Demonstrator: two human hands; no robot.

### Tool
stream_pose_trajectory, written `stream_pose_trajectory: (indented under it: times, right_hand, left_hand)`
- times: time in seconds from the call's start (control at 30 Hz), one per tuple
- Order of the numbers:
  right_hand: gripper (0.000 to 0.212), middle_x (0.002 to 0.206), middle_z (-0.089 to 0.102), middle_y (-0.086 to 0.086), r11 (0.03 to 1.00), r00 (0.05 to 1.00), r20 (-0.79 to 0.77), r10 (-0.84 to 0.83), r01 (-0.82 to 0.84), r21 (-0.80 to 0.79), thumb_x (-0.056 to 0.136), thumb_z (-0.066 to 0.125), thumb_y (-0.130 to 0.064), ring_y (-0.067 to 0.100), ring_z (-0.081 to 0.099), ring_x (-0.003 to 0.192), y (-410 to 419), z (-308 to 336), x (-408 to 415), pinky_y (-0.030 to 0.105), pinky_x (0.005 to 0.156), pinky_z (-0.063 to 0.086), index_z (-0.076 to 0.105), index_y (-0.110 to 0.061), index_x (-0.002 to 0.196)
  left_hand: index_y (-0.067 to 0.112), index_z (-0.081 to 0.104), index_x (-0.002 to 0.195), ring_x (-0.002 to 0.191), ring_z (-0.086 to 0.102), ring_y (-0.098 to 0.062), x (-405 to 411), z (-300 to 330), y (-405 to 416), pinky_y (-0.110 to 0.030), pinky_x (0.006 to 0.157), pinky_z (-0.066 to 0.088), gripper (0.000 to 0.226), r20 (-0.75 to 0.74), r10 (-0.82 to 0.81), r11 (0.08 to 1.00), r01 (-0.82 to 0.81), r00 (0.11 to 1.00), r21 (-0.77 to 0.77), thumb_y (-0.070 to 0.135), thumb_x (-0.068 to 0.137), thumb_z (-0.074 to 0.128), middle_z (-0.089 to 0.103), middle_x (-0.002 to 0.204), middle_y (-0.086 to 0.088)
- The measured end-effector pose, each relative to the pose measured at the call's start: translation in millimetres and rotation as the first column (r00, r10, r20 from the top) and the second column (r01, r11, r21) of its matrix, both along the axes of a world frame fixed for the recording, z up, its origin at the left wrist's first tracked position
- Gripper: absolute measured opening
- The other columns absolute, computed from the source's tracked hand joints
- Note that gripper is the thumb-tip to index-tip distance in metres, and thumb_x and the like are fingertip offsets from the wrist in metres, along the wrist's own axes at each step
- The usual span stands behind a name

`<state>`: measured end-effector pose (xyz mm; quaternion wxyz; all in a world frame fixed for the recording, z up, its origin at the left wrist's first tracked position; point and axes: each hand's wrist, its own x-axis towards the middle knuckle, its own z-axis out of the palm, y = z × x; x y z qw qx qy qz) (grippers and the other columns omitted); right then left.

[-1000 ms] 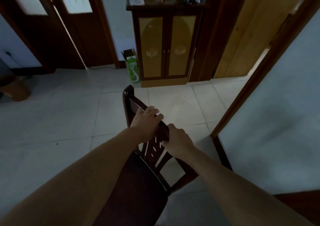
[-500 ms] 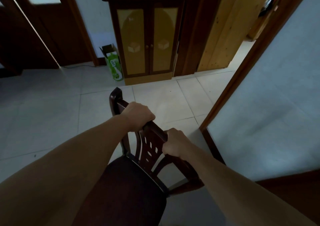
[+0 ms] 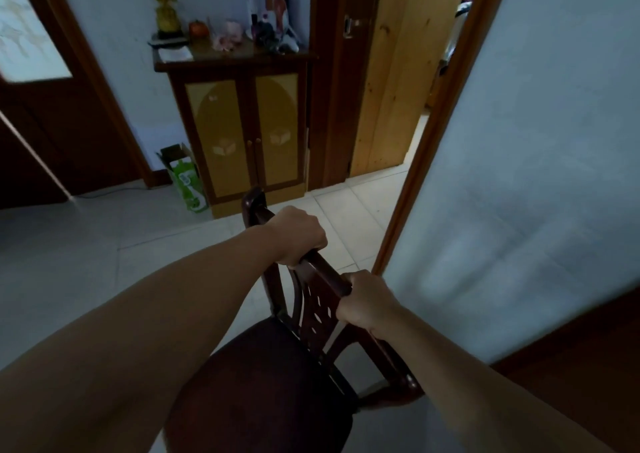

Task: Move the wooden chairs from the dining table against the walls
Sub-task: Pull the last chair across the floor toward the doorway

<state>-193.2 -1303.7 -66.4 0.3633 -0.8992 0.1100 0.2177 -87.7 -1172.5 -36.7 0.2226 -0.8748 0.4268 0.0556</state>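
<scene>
We grip a dark wooden chair [image 3: 311, 317] by its top rail, our left hand [image 3: 298, 236] wrapped over the rail's far end and our right hand [image 3: 367, 302] curled round the near end. The chair sits directly below us on the pale tiled floor [image 3: 69, 262], its backrest turned toward the white wall [image 3: 540, 161] on our right and near to it. The wood is polished and reddish-brown, the back panel pierced with small cut-outs, the seat [image 3: 263, 390] a rounded dark cushion. Our forearms hide part of the seat and the backrest's left post; the legs are mostly out of sight, and we cannot tell whether they touch the floor.

Ahead stands a low cabinet [image 3: 242, 133] with two amber door panels and small knobs, its top crowded with ornaments too dim to name. A green carton [image 3: 187, 182] leans beside it. A pine door [image 3: 391, 81] stands open on the right, framed in dark trim. A dark door with frosted glass [image 3: 31, 36] is cut off at the left edge. Open floor spreads to our left and toward the cabinet.
</scene>
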Motion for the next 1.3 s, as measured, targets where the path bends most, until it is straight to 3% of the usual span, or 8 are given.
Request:
stream_pose_trajectory:
  times: [0.2, 0.3, 0.37, 0.6, 0.77, 0.9, 1.07, 1.3]
  right_hand:
    - [0.037, 0.074, 0.056, -0.002, 0.99, 0.987, 0.069, -0.143, 0.143, 0.015, 0.074, 0.059, 0.003, 0.012, 0.057, 0.062, -62.7, 3.3, 13.4, 0.024, 0.058, 0.054, 0.065, -0.015, 0.106]
    - [0.034, 0.077, 0.057, -0.002, 0.981, 0.977, 0.096, -0.191, 0.192, -0.007, 0.077, 0.057, 0.001, 0.02, 0.064, 0.074, -102.4, 2.9, 32.1, 0.03, 0.065, 0.059, 0.064, -0.017, 0.105]
    - [0.038, 0.086, 0.061, 0.001, 0.974, 0.97, 0.094, -0.223, 0.225, -0.01, 0.077, 0.057, 0.001, 0.023, 0.067, 0.083, -129.0, 1.5, 45.0, 0.032, 0.073, 0.06, 0.064, -0.017, 0.11]
    - [0.032, 0.091, 0.068, 0.004, 0.962, 0.961, 0.088, -0.262, 0.267, -0.052, 0.08, 0.058, -0.004, 0.019, 0.069, 0.077, -232.3, -11.7, 92.8, 0.031, 0.071, 0.06, 0.066, -0.018, 0.108]
    - [0.033, 0.093, 0.068, 0.002, 0.962, 0.971, 0.035, -0.237, 0.24, -0.129, 0.079, 0.058, -0.003, 0.019, 0.069, 0.083, -303.7, -25.8, 115.6, 0.038, 0.079, 0.059, 0.063, -0.02, 0.107]
    - [0.032, 0.101, 0.065, 0.001, 0.961, 0.982, 0.074, -0.172, 0.183, -0.205, 0.085, 0.057, -0.007, 0.021, 0.066, 0.093, -335.7, -35.1, 128.3, 0.038, 0.084, 0.055, 0.054, -0.02, 0.114]
    - [0.048, 0.106, 0.067, 0.006, 0.905, 0.983, 0.132, -0.13, 0.171, -0.388, 0.092, 0.058, -0.014, 0.025, 0.067, 0.096, -358.6, -50.0, 141.1, 0.035, 0.076, 0.056, 0.04, -0.015, 0.136]
    - [0.045, 0.118, 0.064, 0.013, 0.822, 0.973, 0.179, -0.145, 0.219, -0.525, 0.094, 0.055, -0.017, 0.029, 0.066, 0.105, -370.7, -59.6, 143.0, 0.041, 0.085, 0.056, 0.036, -0.008, 0.135]
  left_hand:
    - [0.018, 0.059, 0.092, 0.084, 0.062, -0.023, 28.3, 7.4, -74.7, -0.033, 0.065, 0.045, 0.014, 0.026, -0.103, 0.995, 0.103, 0.994, 0.006, 0.019, 0.08, 0.068, 0.059, 0.086, -0.002]
    - [0.017, 0.059, 0.094, 0.086, 0.062, -0.024, 49.1, 10.3, -119.3, -0.033, 0.064, 0.045, 0.014, 0.041, -0.142, 0.99, 0.142, 0.989, 0.01, 0.018, 0.082, 0.066, 0.061, 0.09, -0.003]
    - [0.017, 0.058, 0.095, 0.086, 0.062, -0.024, 62.9, 10.2, -149.6, -0.031, 0.062, 0.042, 0.013, 0.047, -0.161, 0.987, 0.161, 0.986, 0.015, 0.017, 0.083, 0.064, 0.057, 0.085, -0.002]
    - [0.013, 0.06, 0.094, 0.074, 0.056, -0.022, 119.3, -8.0, -261.1, -0.029, 0.054, 0.032, 0.011, 0.055, -0.218, 0.976, 0.219, 0.974, -0.009, 0.009, 0.085, 0.06, 0.039, 0.067, 0.003]
    - [0.012, 0.06, 0.1, 0.085, 0.062, -0.025, 142.7, -24.8, -340.1, -0.031, 0.061, 0.036, 0.015, 0.035, -0.277, 0.961, 0.276, 0.96, 0.021, 0.007, 0.088, 0.055, 0.038, 0.066, 0.002]
    - [0.011, 0.059, 0.101, 0.089, 0.064, -0.026, 151.0, -33.4, -372.0, -0.033, 0.063, 0.039, 0.014, 0.032, -0.252, 0.968, 0.252, 0.967, 0.003, 0.005, 0.091, 0.051, 0.062, 0.095, -0.006]
    - [0.01, 0.062, 0.107, 0.089, 0.067, -0.024, 166.8, -51.0, -400.7, -0.032, 0.069, 0.048, 0.019, 0.013, -0.191, 0.978, 0.191, 0.982, -0.084, 0.006, 0.093, 0.05, 0.067, 0.096, -0.005]
    - [0.016, 0.061, 0.118, 0.102, 0.066, -0.023, 176.6, -71.7, -421.2, -0.035, 0.081, 0.054, 0.027, 0.005, -0.186, 0.966, 0.184, 0.982, -0.18, 0.019, 0.096, 0.047, 0.069, 0.109, -0.005]
